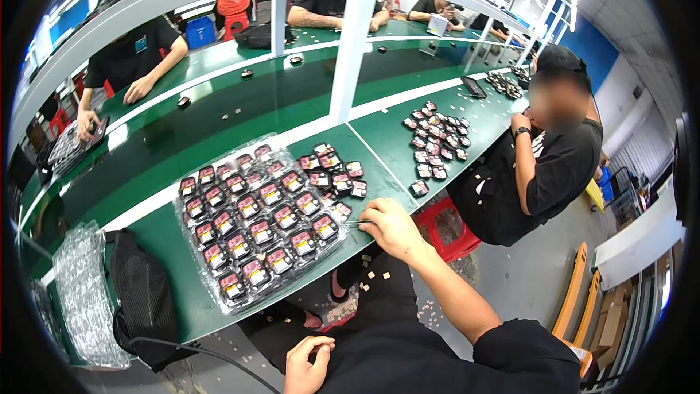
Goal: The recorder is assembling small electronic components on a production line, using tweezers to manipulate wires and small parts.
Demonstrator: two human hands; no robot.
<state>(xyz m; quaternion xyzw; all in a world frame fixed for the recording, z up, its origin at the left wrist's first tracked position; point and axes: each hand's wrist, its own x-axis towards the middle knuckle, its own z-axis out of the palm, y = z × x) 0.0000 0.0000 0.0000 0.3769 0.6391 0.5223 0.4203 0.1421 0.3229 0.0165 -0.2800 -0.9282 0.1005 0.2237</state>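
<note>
My right hand [394, 228] reaches over the front edge of the green table, its fingers pinched on a thin pair of metal tweezers [355, 223]. The tweezers' tips point left at the right edge of a clear plastic tray [219, 302]. Rows of small black square pieces with pink, white and yellow labels [260, 231] fill this tray. Over my lap is my left hand [309, 366], fingers curled in; whether anything is inside them cannot be made out. A loose pile of the same black pieces [341, 181] lies beside the tray, close to my right hand.
A black mesh bag [144, 299] and a stack of clear trays [87, 292] sit at left. A white post [354, 51] rises behind the pieces. At right a person [558, 138] sits by another pile [437, 138]. Small paper bits litter the floor. Other people work across the conveyor [277, 91].
</note>
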